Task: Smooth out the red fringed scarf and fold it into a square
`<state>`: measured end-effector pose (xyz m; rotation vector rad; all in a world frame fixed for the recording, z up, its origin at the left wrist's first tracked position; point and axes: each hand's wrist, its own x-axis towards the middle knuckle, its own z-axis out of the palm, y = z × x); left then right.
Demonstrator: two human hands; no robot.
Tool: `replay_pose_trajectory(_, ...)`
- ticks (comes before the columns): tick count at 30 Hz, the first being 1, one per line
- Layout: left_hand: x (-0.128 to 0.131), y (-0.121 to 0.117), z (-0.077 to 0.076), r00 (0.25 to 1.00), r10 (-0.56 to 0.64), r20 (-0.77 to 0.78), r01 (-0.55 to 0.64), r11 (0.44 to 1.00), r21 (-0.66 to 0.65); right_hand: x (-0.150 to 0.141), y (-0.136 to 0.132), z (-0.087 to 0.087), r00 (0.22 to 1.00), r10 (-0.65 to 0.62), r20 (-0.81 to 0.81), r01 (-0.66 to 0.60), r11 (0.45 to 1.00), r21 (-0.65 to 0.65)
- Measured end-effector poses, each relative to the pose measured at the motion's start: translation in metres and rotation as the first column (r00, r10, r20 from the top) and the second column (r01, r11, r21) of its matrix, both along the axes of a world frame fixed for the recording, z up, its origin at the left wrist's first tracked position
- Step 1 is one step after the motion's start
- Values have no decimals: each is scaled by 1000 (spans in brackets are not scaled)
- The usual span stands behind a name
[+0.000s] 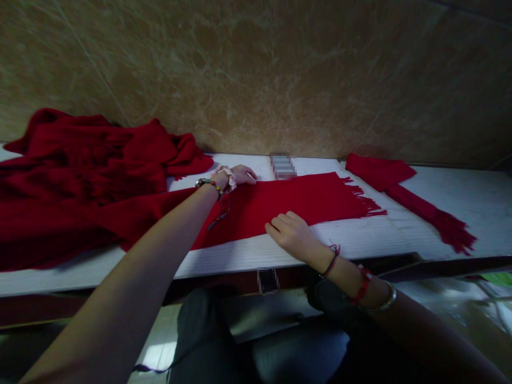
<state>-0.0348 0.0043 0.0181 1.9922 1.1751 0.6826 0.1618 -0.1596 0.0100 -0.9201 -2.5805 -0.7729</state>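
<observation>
A red scarf (pixel 296 197) with a fringed right end lies flat across the white tabletop. At its far edge is my left hand (pixel 243 175), the thumb and bent fingers close together on the cloth. My right hand (pixel 291 234) is at the near edge, its fingers curled in and closed on the scarf's border; the fingertips are partly hidden. Toward the left, the scarf runs up to a large rumpled heap of red cloth (pixel 92 170), and my left forearm covers part of the join.
Another red scarf (pixel 400 184), folded and fringed, lies at the right of the white table (pixel 240 256). A blurred pale rectangular item (pixel 283 166) sits near the brown marbled wall (pixel 256 80). Below the table's front edge is a small blurred dark item (pixel 268 281).
</observation>
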Motion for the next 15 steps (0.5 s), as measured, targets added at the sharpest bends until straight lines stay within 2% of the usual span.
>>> replay_pose_trajectory(3,0,2,-2,998,-10,59,12,1000,-27,0,0,0,1000,24,-1,-24,1000,11)
replay_pose_trajectory(7,12,14,6,997,-11,80,16,998,-68,3,1,3,998,52,-42,-49,996,72)
replay_pose_trajectory(11,33,25,21,997,3,80,7,993,-119,12,5,16,990,25,-140,-5,989,147)
replay_pose_trajectory(15,64,26,47,976,77,201,-20,962,-274,34,8,40,976,7,-219,47,971,236)
